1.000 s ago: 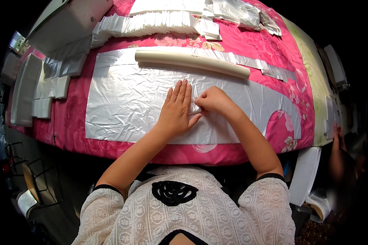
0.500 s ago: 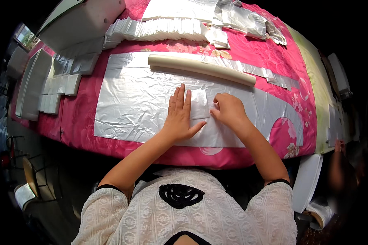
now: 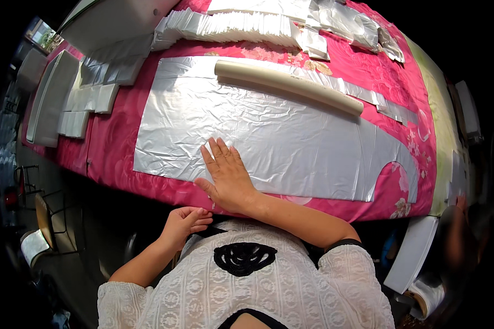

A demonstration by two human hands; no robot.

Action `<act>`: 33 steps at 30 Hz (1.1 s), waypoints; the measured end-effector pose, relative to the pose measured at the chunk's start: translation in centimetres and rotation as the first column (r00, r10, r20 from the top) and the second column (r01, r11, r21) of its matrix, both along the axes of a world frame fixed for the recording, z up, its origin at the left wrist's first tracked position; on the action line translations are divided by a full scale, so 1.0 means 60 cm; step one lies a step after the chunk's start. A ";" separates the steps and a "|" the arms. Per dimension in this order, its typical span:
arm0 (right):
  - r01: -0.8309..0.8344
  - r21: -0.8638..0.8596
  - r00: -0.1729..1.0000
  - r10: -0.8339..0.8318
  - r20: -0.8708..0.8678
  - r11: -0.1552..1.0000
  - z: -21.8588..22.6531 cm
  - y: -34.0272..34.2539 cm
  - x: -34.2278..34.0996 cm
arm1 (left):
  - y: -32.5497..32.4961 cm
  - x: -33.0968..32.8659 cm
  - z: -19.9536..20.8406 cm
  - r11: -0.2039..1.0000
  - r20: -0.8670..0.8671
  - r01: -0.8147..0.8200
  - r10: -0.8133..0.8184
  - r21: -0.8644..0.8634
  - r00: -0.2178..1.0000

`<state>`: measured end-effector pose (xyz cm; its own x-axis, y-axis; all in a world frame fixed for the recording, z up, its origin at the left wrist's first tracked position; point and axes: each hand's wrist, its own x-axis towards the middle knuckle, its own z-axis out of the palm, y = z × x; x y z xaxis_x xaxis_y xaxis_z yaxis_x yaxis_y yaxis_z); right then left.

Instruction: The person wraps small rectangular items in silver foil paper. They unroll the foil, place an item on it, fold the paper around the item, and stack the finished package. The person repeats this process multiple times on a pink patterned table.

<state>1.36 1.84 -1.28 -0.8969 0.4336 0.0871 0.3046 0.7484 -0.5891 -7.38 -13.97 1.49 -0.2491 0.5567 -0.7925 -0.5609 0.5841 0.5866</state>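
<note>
Chair (image 3: 43,219): stands on the floor at eight o'clock, on a dial centred on the silvery sheet (image 3: 291,142) before you.
White tray (image 3: 52,98): tilted, long and narrow, at nine to ten o'clock on the counter (image 3: 118,131), which wears a pink flowered cover.
Folded stacks (image 3: 93,98): white and silvery, just beside the tray, at ten o'clock.
Large white box (image 3: 112,24): at ten to eleven o'clock, partly cut off above.
Left hand (image 3: 186,225): yours, at seven o'clock, by the counter's near edge and close to your right wrist; the fingers are bent, the thumb laid along them. Whether they pinch anything, you cannot tell from here.
Right hand (image 3: 225,175): yours, also at seven o'clock, farther in, palm down across the sheet's near edge; the fingers are straight and slightly spread, the thumb held out.
Packet row (image 3: 225,27): white folds standing close together, at eleven o'clock.
Silvery sheet: lies creased beneath your right hand, its curved cut-out at four o'clock.
Cream tube (image 3: 291,85): rests along the sheet's far side, at one o'clock.
Crumpled plastic (image 3: 348,24): silvery, well beyond the tube, at one o'clock.
Co-worker's hand (image 3: 460,203): blurred, at four o'clock, near the right rim.
</note>
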 end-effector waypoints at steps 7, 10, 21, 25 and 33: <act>-0.192 -0.144 0.981 0.194 0.002 0.971 0.033 -0.058 -0.008 | -0.035 -0.002 -0.030 0.989 -0.061 -0.087 0.095 0.120 0.994; -0.335 0.017 0.932 0.334 -0.139 0.942 0.044 -0.021 0.010 | -0.019 -0.022 0.001 0.937 -0.595 0.337 -0.222 0.089 0.773; 0.214 -0.583 0.856 -0.438 -0.274 0.784 0.093 0.312 0.098 | 0.099 -0.027 0.076 0.723 -0.999 0.689 -0.036 -0.050 -0.035; 0.255 -0.818 0.484 -0.801 -0.353 0.515 0.072 0.514 0.098 | 0.107 -0.009 0.063 0.652 -0.999 0.756 -0.047 -0.050 -0.026; 0.886 -0.220 0.402 -0.913 -0.074 0.408 0.024 0.613 0.041 | 0.110 -0.006 0.047 0.611 -0.996 0.788 -0.080 -0.077 -0.035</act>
<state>3.83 38.62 0.15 0.0439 0.9975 0.0556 0.6499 0.0138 -0.7599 -7.75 -7.38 4.29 -0.0403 0.9843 0.1721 0.8404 -0.0597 0.5386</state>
